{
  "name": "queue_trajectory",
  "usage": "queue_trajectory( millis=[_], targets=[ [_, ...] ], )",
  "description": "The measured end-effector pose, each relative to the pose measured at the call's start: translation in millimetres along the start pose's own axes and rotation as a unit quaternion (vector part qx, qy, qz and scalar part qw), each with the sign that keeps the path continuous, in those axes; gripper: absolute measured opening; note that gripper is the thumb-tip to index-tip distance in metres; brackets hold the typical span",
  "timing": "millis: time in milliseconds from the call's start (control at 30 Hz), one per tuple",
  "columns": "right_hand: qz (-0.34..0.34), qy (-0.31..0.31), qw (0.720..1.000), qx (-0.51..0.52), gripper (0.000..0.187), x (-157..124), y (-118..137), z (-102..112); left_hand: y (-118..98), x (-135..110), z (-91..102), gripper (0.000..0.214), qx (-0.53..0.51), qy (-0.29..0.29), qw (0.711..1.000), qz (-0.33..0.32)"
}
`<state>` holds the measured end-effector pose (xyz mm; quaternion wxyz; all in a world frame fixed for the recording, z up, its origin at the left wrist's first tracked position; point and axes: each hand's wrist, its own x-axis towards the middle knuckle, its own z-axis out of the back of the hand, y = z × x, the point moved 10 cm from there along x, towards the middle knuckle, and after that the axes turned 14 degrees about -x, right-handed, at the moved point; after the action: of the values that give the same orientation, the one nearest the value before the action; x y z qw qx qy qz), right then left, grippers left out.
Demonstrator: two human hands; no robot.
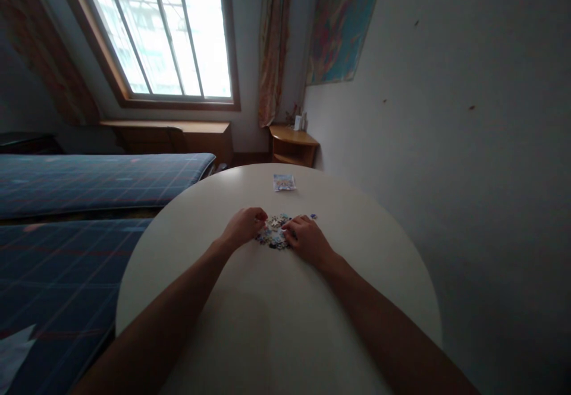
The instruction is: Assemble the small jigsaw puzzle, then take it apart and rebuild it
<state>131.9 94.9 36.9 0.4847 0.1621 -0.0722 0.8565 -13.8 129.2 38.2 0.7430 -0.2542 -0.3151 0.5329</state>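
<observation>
A small heap of jigsaw puzzle pieces (275,239) lies on the round white table (259,306), between my two hands. My left hand (243,227) rests at the left side of the heap, thumb and fingers curled together; whatever may be between them is too small to make out. From the right, my right hand (308,237) reaches over the edge of the heap. Its fingers are bent and slightly apart, their tips touching the pieces. One loose dark-blue piece (313,216) sits just beyond the right hand.
A small printed picture packet (284,182) lies toward the table's far edge. Beds with blue plaid covers (102,181) stand at the left. A wall (482,204) runs close along the right. A wooden corner shelf (294,136) is behind the table, near the window (178,38).
</observation>
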Motion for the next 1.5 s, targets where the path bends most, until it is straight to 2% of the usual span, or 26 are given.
queue_trajectory(
  millis=[167,333,567,867,1067,1267,1500],
  targets=[
    [0.014,-0.006,1.000,0.012,0.023,0.3,2.8,-1.0,-2.6,-2.7,-0.1,0.025,0.002,0.022,1.000,0.009],
    [0.069,-0.022,0.997,0.016,0.030,-1.8,15.7,-1.6,-7.0,-5.0,-2.9,0.040,0.013,0.038,0.999,0.001],
    [0.108,0.021,0.994,0.003,0.039,-5.4,22.8,-13.0,-7.8,0.0,9.4,0.034,0.048,-0.010,0.999,-0.018],
    [0.122,0.011,0.992,-0.011,0.036,-7.8,23.0,-6.3,10.2,-2.0,24.3,0.038,0.122,-0.040,0.992,0.014],
    [0.125,0.001,0.992,-0.013,0.041,-7.3,20.3,-4.2,16.0,-3.7,18.0,0.034,0.141,-0.014,0.989,0.031],
    [0.132,-0.009,0.991,-0.006,0.039,-8.8,20.1,-1.7,1.6,-5.2,13.3,0.021,0.137,-0.026,0.990,0.015],
    [0.129,0.001,0.992,-0.011,0.042,-8.9,19.9,-4.1,-14.7,-6.5,-18.2,0.027,0.099,0.014,0.993,-0.059]
  ],
)
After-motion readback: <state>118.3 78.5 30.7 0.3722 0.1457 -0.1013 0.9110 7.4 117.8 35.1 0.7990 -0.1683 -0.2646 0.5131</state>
